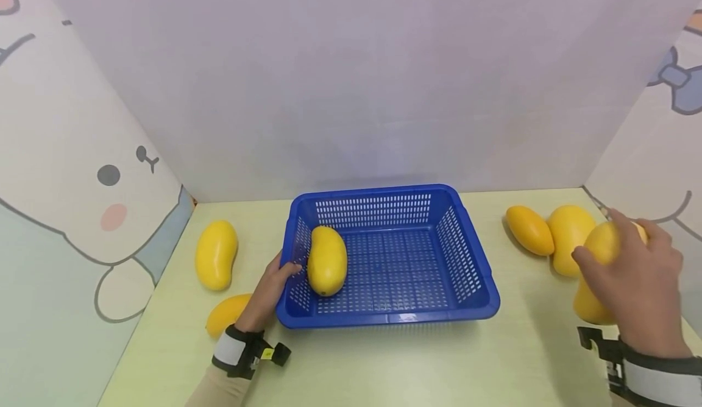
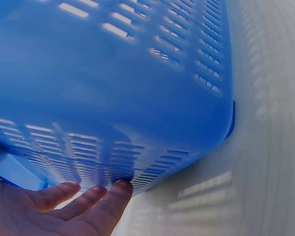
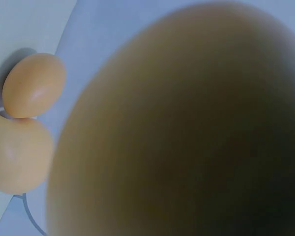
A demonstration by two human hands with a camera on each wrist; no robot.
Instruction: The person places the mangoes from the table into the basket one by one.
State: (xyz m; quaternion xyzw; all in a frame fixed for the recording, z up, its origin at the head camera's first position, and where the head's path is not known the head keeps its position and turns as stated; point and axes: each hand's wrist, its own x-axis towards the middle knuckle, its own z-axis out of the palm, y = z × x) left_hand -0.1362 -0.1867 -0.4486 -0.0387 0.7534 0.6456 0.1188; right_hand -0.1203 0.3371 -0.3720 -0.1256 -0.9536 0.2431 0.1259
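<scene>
Staged recording booth, not a real home or shop: pale green table [image 1: 351, 364] boxed in by plain white back panel [image 1: 351, 78], cartoon-bunny side panels [image 1: 82, 181] left & right. Cams strapped to both wrists, e.g. left wristband [image 1: 238, 352].

The basket [image 1: 384, 261] touched by the left hand [image 1: 269, 294] was glossy blue plastic, its walls and floor perforated with slots. The mango [image 1: 600, 248] under the right hand [image 1: 636, 285] had smooth, faintly shiny yellow skin. The tabletop [image 1: 384, 364] beneath both hands looked matt pale green.
</scene>
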